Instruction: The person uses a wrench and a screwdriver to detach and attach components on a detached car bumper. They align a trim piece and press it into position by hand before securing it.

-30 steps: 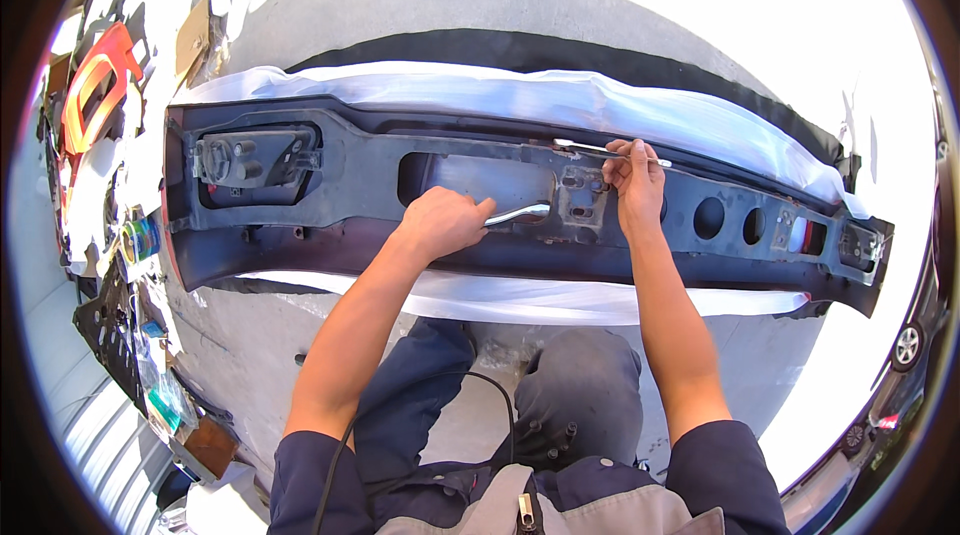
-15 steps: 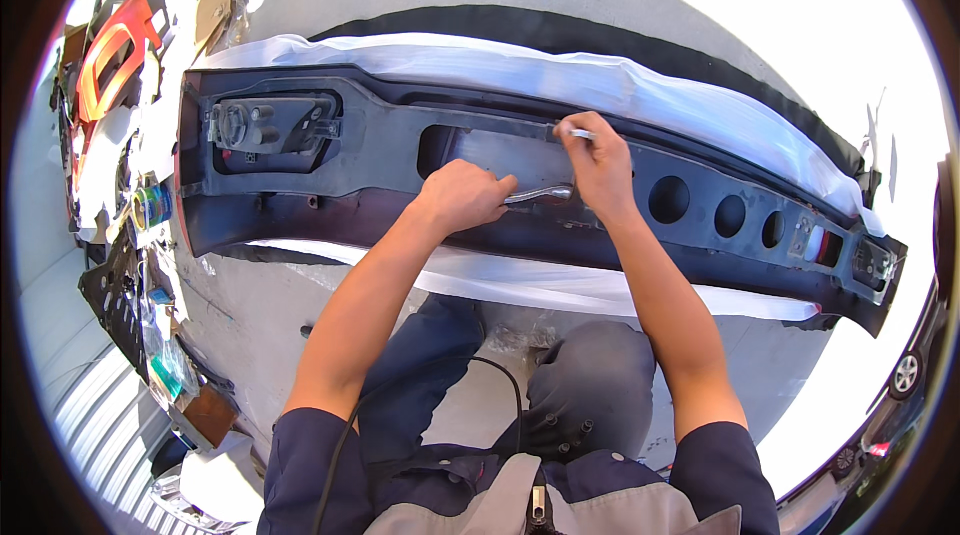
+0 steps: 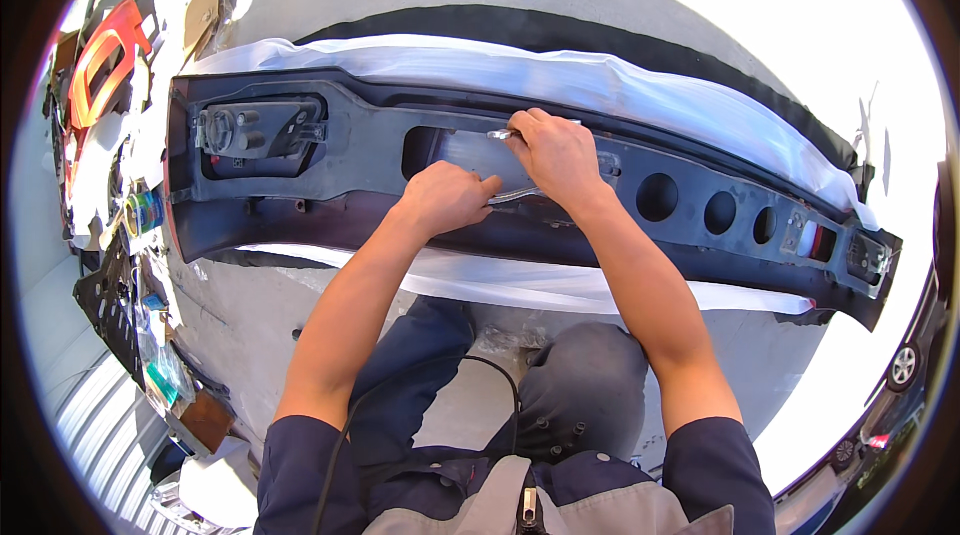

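A long dark bumper lies inner side up across my front, with a metal bracket, round holes and openings along it. My left hand is closed on a chrome curved wrench-like tool lying along the lower edge of the middle opening. My right hand, above and to the right of it, grips a second chrome wrench at the upper edge, fingers curled over it and covering much of the middle bracket. Whether either tool sits on a fastener is hidden.
White wrapping and a black mat lie under the bumper. An orange frame-like part, cardboard and piled items line the left. A black cable loops near my legs. A car wheel shows at far right.
My right hand has swung left and down with its wrench, from right of the middle bracket to over it. My left hand and tool have moved little; the view shifted.
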Demonstrator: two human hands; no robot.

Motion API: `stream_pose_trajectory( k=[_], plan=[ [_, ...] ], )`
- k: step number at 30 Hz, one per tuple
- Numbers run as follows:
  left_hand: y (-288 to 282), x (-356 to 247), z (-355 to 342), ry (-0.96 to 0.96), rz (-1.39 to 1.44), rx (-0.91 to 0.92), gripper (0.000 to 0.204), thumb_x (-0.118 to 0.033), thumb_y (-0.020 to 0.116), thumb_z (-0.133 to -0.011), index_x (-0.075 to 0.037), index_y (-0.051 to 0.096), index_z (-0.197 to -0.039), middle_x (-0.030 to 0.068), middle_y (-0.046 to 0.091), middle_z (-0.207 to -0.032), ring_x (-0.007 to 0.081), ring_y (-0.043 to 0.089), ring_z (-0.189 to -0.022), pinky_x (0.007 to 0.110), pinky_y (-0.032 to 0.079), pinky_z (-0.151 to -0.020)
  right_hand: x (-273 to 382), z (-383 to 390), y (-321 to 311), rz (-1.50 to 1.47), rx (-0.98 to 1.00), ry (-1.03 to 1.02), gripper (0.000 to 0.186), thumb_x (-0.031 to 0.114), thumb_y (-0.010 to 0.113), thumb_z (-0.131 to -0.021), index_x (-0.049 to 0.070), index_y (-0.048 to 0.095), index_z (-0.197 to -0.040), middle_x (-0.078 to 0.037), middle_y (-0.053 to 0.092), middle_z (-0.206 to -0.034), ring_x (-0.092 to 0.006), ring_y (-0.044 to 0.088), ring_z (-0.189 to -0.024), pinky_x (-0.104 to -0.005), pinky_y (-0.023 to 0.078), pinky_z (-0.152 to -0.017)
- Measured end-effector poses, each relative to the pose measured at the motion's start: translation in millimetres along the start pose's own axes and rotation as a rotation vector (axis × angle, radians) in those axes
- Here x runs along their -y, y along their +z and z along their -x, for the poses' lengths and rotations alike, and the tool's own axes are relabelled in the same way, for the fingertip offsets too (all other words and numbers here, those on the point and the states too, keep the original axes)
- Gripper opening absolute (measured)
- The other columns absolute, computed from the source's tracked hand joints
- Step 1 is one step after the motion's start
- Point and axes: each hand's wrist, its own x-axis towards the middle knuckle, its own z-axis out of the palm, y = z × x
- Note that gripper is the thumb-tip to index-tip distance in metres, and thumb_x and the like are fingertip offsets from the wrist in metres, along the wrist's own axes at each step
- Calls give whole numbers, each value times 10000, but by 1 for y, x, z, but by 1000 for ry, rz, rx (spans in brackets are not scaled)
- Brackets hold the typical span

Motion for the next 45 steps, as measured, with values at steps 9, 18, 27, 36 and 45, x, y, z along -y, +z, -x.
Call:
stream_pose_trajectory(
  k=[9,18,27,36,45],
  plan=[
    [4,2,-1,14,30,-29,206,-232,664,-886,-90,657,-1036,125,709,-750,352,709,-732,474,567,-664,-64,52,-12,-820,-429,413,306,272,512,-1109,37,676,-1000,-95,750,-1033,-113,669,-786,-286,491,-652],
    [8,6,-1,47,47,-66,250,-290,687,-886,-87,653,-1027,114,733,-799,349,716,-739,468,566,-664,-105,70,-26,-1028,-363,568,296,294,507,-1113,49,667,-1071,-77,745,-1113,-92,640,-789,-262,474,-637],
    [10,6,0,16,88,-42,250,-247,665,-863,-97,676,-1062,111,723,-774,348,716,-749,483,563,-657,-9,-14,-10,-25,-41,81,236,235,578,-1056,30,670,-985,-170,713,-893,-376,651,-742,-409,497,-683],
    [13,3,-4,31,75,-56,249,-244,661,-863,-106,688,-1068,113,724,-771,349,719,-741,486,567,-657,-81,44,-19,-663,-360,405,329,299,544,-1097,34,711,-996,-66,760,-984,-101,657,-785,-289,488,-686],
    [8,5,0,22,94,-53,269,-262,662,-886,-117,688,-1110,113,732,-796,348,722,-770,479,568,-679,-96,62,-29,-902,-318,428,318,268,510,-1109,42,675,-958,-89,748,-1018,-142,665,-812,-306,493,-712]
  ],
)
